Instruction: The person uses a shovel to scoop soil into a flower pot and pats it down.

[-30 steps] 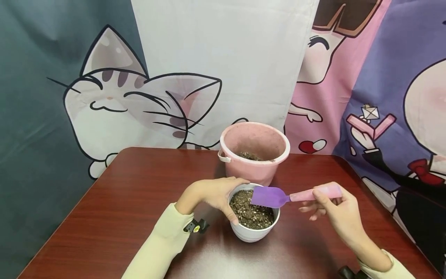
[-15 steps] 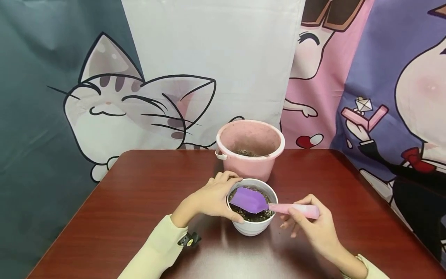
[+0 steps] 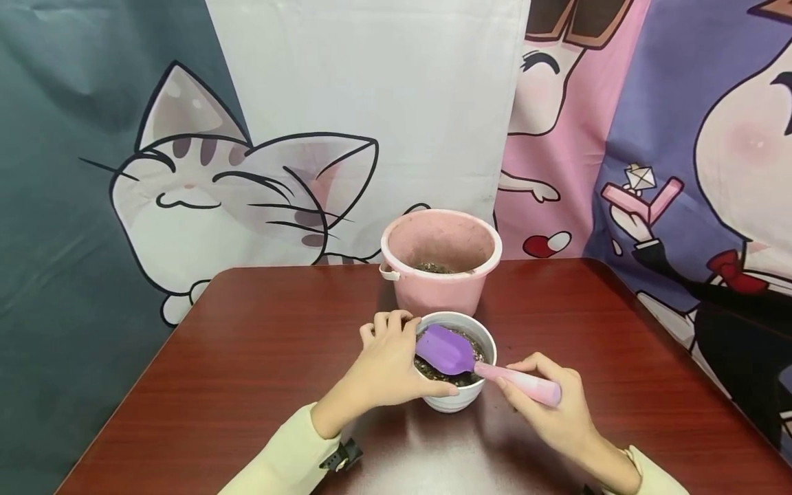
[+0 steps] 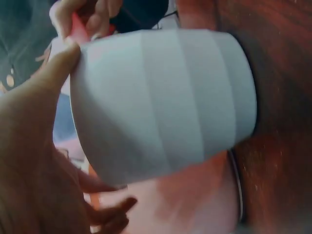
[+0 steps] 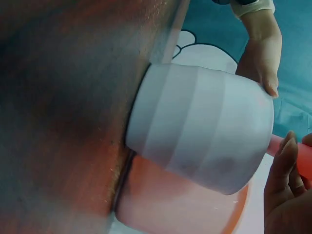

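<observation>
A white flower pot (image 3: 454,402) with dark soil in it stands on the table in the head view. My left hand (image 3: 390,364) grips its rim from the left, thumb at the near side and fingers toward the far side. In the left wrist view the thumb (image 4: 66,61) lies at the rim. My right hand (image 3: 553,402) holds a small trowel by its pink handle (image 3: 526,383). The trowel's purple blade (image 3: 447,350) is inside the pot's mouth, over the soil, with its tip near my left hand. Part of the soil is hidden under the blade.
A pink bucket (image 3: 439,292) with some soil at its bottom stands right behind the pot, its handle lug on the left. The red-brown wooden table (image 3: 260,350) extends around them. A printed cloth backdrop (image 3: 383,69) hangs behind the table.
The trowel and right hand have moved left and downward, bringing the blade from the pot's right rim to inside its mouth. The left hand has stayed at the rim, and the view has shifted slightly.
</observation>
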`<state>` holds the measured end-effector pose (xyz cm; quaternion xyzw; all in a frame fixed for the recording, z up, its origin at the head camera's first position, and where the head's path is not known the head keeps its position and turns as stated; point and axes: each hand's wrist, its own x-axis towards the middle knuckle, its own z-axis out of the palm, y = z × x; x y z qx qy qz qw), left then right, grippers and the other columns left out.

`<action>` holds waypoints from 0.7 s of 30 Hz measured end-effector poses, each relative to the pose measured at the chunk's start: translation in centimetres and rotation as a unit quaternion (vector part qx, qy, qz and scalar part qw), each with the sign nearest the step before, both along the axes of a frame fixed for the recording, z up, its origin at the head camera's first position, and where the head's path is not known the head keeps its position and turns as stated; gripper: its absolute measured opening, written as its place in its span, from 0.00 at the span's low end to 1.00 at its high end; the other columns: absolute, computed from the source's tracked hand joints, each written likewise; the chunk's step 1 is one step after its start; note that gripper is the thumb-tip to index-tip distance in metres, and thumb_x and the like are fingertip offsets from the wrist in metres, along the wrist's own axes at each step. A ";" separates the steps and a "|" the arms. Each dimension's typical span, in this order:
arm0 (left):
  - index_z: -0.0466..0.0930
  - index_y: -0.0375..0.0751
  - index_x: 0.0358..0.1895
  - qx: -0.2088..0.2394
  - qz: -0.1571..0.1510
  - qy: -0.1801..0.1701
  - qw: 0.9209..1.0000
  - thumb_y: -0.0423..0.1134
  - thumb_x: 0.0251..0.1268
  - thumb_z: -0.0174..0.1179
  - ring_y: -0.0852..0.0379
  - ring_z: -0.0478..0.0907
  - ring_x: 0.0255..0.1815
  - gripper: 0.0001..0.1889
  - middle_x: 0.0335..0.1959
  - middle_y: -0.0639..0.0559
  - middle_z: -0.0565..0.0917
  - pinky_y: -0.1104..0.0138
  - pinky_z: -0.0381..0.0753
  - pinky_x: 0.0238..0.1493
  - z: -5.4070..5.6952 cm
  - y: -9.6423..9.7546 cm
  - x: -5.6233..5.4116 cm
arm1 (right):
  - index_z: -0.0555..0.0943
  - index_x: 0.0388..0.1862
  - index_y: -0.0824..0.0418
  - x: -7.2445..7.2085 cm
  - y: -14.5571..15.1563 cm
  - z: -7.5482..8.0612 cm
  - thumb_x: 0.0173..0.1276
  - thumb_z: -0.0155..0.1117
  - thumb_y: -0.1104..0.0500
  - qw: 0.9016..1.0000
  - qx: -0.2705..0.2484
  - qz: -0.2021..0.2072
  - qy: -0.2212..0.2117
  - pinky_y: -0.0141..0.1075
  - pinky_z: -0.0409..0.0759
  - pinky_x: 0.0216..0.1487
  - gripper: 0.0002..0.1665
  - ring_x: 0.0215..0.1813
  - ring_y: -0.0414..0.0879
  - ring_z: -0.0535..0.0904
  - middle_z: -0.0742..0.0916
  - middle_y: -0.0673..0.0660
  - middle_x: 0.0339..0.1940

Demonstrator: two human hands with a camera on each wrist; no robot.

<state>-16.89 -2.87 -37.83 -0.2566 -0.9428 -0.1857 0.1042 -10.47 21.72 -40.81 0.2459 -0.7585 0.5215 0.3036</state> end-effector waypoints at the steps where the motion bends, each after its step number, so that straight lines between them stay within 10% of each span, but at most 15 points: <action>1: 0.75 0.44 0.62 0.003 0.015 0.004 1.000 0.82 0.26 0.66 0.47 0.61 0.58 0.58 0.54 0.47 0.71 0.50 0.57 0.49 -0.1 0.4 0.3 | 0.82 0.30 0.60 0.0 0.0 0.0 0.41 0.72 0.83 1.000 0.006 -0.012 0.013 0.26 0.72 0.16 0.22 0.18 0.32 0.75 0.84 0.47 0.18; 6: 0.73 0.40 0.60 0.005 0.082 0.021 0.996 0.84 0.28 0.63 0.43 0.62 0.56 0.58 0.53 0.42 0.70 0.48 0.58 0.47 -0.2 2.0 1.7 | 0.83 0.30 0.60 -0.2 0.6 0.2 0.42 0.74 0.80 0.998 0.023 -0.058 0.017 0.25 0.72 0.17 0.21 0.17 0.33 0.76 0.85 0.47 0.18; 9: 0.71 0.37 0.62 0.018 0.069 -0.011 0.997 0.82 0.30 0.65 0.41 0.60 0.57 0.60 0.56 0.39 0.67 0.48 0.58 0.48 0.4 1.8 1.4 | 0.82 0.34 0.61 -0.3 1.2 1.0 0.51 0.72 0.79 0.998 -0.001 -0.043 -0.043 0.28 0.73 0.15 0.17 0.16 0.37 0.77 0.84 0.49 0.17; 14: 0.56 0.35 0.74 0.026 -0.059 -0.094 0.993 0.72 0.33 0.74 0.44 0.55 0.66 0.66 0.69 0.40 0.62 0.51 0.57 0.51 2.0 -0.5 -1.4 | 0.80 0.37 0.65 -0.5 2.2 2.4 0.59 0.66 0.79 0.992 -0.042 0.031 -0.118 0.36 0.75 0.12 0.13 0.16 0.44 0.79 0.85 0.55 0.18; 21: 0.54 0.38 0.76 -0.071 -0.238 -0.095 0.964 0.70 0.35 0.75 0.50 0.56 0.65 0.65 0.70 0.46 0.61 0.55 0.56 0.51 2.5 -1.2 -5.8 | 0.80 0.38 0.64 -1.6 3.1 2.9 0.62 0.63 0.78 0.983 -0.029 0.100 -0.152 0.37 0.74 0.10 0.12 0.16 0.46 0.79 0.84 0.58 0.17</action>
